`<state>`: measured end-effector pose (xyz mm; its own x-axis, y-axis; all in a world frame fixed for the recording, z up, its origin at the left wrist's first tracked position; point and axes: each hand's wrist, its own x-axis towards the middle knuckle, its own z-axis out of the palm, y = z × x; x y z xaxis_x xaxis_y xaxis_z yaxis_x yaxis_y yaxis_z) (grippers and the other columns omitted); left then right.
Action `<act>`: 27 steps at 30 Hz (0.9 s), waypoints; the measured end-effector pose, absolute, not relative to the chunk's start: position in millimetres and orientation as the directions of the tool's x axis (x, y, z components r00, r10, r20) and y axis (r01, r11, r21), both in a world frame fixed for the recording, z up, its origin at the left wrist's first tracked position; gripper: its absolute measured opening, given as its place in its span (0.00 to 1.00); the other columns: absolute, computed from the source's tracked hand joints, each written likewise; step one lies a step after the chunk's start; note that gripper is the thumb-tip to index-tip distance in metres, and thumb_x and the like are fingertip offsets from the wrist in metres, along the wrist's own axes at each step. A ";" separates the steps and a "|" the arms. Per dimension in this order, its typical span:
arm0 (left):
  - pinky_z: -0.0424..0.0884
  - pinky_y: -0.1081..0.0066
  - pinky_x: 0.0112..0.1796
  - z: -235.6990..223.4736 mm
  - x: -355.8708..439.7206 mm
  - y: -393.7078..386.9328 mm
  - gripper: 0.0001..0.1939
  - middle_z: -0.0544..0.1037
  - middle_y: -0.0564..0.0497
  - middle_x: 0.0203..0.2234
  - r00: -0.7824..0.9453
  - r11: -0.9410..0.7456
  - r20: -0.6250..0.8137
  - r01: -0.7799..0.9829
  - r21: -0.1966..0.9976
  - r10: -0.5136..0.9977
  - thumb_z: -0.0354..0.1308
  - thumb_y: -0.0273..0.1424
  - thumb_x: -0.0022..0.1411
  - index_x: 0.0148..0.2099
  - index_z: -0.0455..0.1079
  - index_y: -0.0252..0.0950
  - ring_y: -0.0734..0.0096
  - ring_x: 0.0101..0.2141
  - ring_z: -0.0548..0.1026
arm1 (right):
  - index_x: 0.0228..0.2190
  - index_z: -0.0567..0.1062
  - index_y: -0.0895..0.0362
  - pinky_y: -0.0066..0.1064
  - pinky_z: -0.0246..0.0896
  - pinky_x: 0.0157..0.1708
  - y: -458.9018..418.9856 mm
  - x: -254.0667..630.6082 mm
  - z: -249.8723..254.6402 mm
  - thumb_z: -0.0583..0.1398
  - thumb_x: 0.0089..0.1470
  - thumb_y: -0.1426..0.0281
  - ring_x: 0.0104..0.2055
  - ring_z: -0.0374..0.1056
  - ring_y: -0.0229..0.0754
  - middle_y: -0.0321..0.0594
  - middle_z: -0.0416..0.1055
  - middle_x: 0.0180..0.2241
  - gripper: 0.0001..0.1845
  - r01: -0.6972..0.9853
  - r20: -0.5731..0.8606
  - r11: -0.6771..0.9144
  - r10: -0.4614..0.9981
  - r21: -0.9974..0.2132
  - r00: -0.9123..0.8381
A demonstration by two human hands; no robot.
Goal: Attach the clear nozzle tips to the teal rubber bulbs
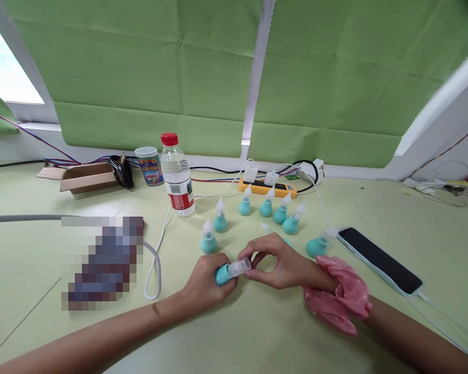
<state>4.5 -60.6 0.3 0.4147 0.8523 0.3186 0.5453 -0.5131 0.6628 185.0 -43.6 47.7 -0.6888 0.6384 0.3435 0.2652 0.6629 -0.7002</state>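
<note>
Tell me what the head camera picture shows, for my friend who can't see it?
A left hand holds a teal bulb while the right hand pinches its clear tip. More teal bulbs, a water bottle and a phone sit on the table.

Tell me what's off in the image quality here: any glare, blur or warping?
Head view: window blown out at top left; a pixelated patch hides something on the table; wide-angle bending curves the edges; both hands and the teal bulb stay sharp.

Teal bulb (221, 274), clear tip; pink scrunchie (341, 298); black, perhaps navy, phone (380, 258).
</note>
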 end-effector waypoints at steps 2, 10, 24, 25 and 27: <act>0.56 0.76 0.21 0.1 4.4 -60.7 0.07 0.63 0.55 0.15 0.428 -0.518 0.312 0.547 0.657 0.848 0.50 0.26 0.47 0.20 0.57 0.34 0.77 0.19 0.60 | 0.32 0.72 0.58 0.24 0.66 0.29 -43.5 184.6 46.6 0.58 0.44 0.74 0.27 0.66 0.33 0.36 0.71 0.28 0.09 0.255 0.369 0.697 0.611 -0.670 -0.701; 0.51 0.75 0.19 -2.5 4.5 -59.9 0.13 0.61 0.56 0.13 0.403 -0.509 0.317 0.598 0.619 0.859 0.51 0.32 0.51 0.18 0.57 0.35 0.79 0.17 0.57 | 0.35 0.72 0.58 0.25 0.65 0.28 -37.2 184.8 31.8 0.58 0.46 0.70 0.27 0.67 0.34 0.39 0.72 0.30 0.11 0.266 0.396 0.712 0.616 -0.650 -0.681; 0.58 0.76 0.23 -0.1 6.5 -58.3 0.09 0.70 0.52 0.18 0.298 -0.344 0.182 0.695 0.632 0.937 0.49 0.30 0.51 0.21 0.64 0.34 0.75 0.20 0.64 | 0.23 0.69 0.61 0.21 0.56 0.14 -49.5 161.8 5.0 0.54 0.49 0.62 0.15 0.57 0.30 0.32 0.59 0.15 0.15 0.145 0.213 0.313 0.856 -0.939 -0.471; 0.57 0.76 0.23 0.0 6.2 -57.9 0.09 0.69 0.53 0.17 0.293 -0.338 0.179 0.698 0.631 0.939 0.50 0.30 0.50 0.21 0.64 0.34 0.75 0.20 0.64 | 0.22 0.69 0.61 0.21 0.54 0.13 -51.7 159.5 1.7 0.55 0.49 0.61 0.15 0.56 0.30 0.32 0.58 0.14 0.15 0.128 0.219 0.299 0.876 -0.946 -0.431; 0.56 0.76 0.22 -0.3 5.8 -57.2 0.09 0.68 0.53 0.16 0.280 -0.328 0.177 0.713 0.620 0.944 0.49 0.30 0.50 0.20 0.63 0.34 0.76 0.19 0.63 | 0.21 0.68 0.60 0.21 0.52 0.12 -55.2 156.0 -4.0 0.56 0.48 0.61 0.14 0.54 0.29 0.31 0.56 0.13 0.15 0.112 0.227 0.283 0.905 -0.952 -0.360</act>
<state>5.8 -57.2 -0.3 0.2799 0.9436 0.1768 0.7126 -0.3276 0.6204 156.0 -55.2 -4.0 -0.3601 0.9050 0.2266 0.1123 0.2832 -0.9525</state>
